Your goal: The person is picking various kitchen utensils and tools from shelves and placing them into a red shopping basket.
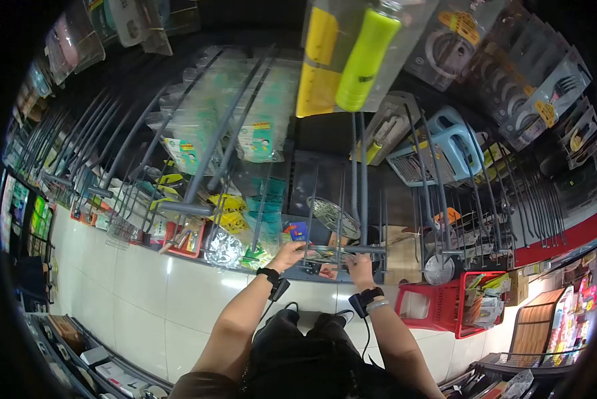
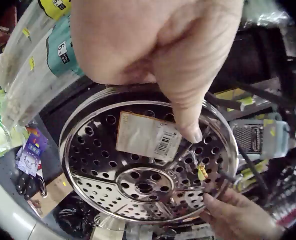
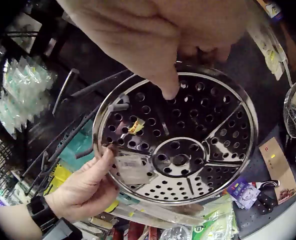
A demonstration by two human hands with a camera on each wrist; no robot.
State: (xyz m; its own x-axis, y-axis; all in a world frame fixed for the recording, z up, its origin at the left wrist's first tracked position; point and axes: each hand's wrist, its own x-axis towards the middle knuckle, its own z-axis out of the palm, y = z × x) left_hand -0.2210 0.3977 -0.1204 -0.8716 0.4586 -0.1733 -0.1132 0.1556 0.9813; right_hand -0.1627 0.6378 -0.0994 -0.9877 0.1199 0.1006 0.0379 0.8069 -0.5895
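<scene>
A round steel steamer plate, shiny and full of punched holes, is held between both hands. It carries a white barcode label and a small yellow-red sticker. My left hand pinches one side of the rim, its thumb lying over the plate's face in the left wrist view. On the opposite side my right hand grips the rim, thumb on top and the other fingers mostly hidden beneath. In the head view the plate is seen nearly edge-on, above the low shelf.
Metal display hooks jut out above the hands. Behind them leans another round perforated plate. A red shopping basket with packages stands at the right. Purple packets and knives lie on the shelf. Bagged goods hang at the left.
</scene>
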